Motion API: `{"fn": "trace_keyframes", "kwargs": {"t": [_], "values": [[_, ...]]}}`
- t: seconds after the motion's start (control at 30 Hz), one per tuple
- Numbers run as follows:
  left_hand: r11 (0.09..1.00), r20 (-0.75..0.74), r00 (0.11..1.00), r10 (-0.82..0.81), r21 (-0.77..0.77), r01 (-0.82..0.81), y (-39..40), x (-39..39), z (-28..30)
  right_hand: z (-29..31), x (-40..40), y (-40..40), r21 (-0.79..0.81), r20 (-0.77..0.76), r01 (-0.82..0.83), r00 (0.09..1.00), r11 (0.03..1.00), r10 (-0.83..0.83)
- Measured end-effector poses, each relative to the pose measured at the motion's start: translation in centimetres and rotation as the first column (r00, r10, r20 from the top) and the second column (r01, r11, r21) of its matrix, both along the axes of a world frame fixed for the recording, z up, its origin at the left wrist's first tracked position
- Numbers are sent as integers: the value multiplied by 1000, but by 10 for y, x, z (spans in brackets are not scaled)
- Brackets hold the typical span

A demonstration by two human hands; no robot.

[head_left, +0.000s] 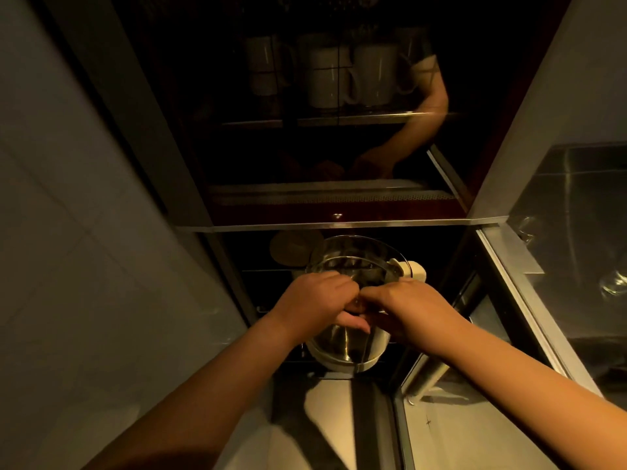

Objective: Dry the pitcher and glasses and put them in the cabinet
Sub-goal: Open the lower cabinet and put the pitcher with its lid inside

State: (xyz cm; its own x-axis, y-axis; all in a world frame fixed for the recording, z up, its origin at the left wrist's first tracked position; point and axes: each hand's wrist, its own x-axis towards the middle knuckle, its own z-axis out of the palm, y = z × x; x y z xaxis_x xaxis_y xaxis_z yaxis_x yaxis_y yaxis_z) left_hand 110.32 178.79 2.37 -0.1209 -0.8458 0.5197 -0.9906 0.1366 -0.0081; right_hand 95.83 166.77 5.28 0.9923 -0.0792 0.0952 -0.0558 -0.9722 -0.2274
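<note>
Both hands meet over a clear glass pitcher with a cream-coloured base and cream handle (353,266), which sits in the lower compartment of a dark cabinet with a metal-edged frame (305,227). The pitcher appears tilted, with its open rim toward the back of the compartment and its cream base toward the viewer.

The left hand (312,300) lies on the left side of the pitcher wall, fingers curled over the glass and gripping it. The right hand (410,310) lies on the right side, fingers curled and gripping the same wall just below the cream handle. The fingertips of the two hands touch at the middle of the pitcher.

A round tan disc (291,247) lies just behind the pitcher on the left.

In the upper compartment, white ceramic mugs (339,76) stand in a row on a shelf, seen behind a dark reflective glass panel that mirrors an arm.

To the right, an open cabinet door (509,266) with a metal frame stands angled outward. A pale bench (458,435) runs below the arms.
</note>
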Motion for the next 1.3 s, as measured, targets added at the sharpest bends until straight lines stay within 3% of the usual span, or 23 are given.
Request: {"fn": "trace_keyframes", "kwargs": {"t": [0.2, 0.4, 0.53, 0.6, 0.7, 0.8, 0.9, 1.13, 1.3], "values": [[990, 56, 998, 24, -142, -16, 3, -14, 28, 21, -14, 0, 59, 37, -54, 998, 997, 51], [985, 42, 997, 72, -160, -64, 0, -30, 42, 26, -30, -2, 136, 87, -61, 995, 989, 50], [980, -36, 995, 89, -177, -94, 3, -35, 59, 29, -49, -1, 142, 239, -70, 971, 987, 34], [976, -86, 991, 104, -182, -118, 7, -36, 68, 28, -58, -5, 29, 349, -95, 934, 995, 79], [978, -121, 988, 93, -176, -114, 9, -38, 81, 18, -72, -18, -263, 446, -175, 850, 949, 280], [976, -177, 980, 92, -181, -124, 13, -37, 98, 6, -83, -33, -456, 391, -286, 786, 842, 479], [976, -308, 946, 104, -151, -156, 18, -33, 109, 4, -85, -41, -535, 339, -360, 738, 764, 584], [975, -515, 853, 80, -140, -175, 19, -22, 128, 16, -73, -44, -589, 189, -467, 714, 660, 674], [974, -557, 828, 64, -147, -174, 20, -18, 130, 14, -67, -42, -636, 67, -521, 697, 569, 714]]}}
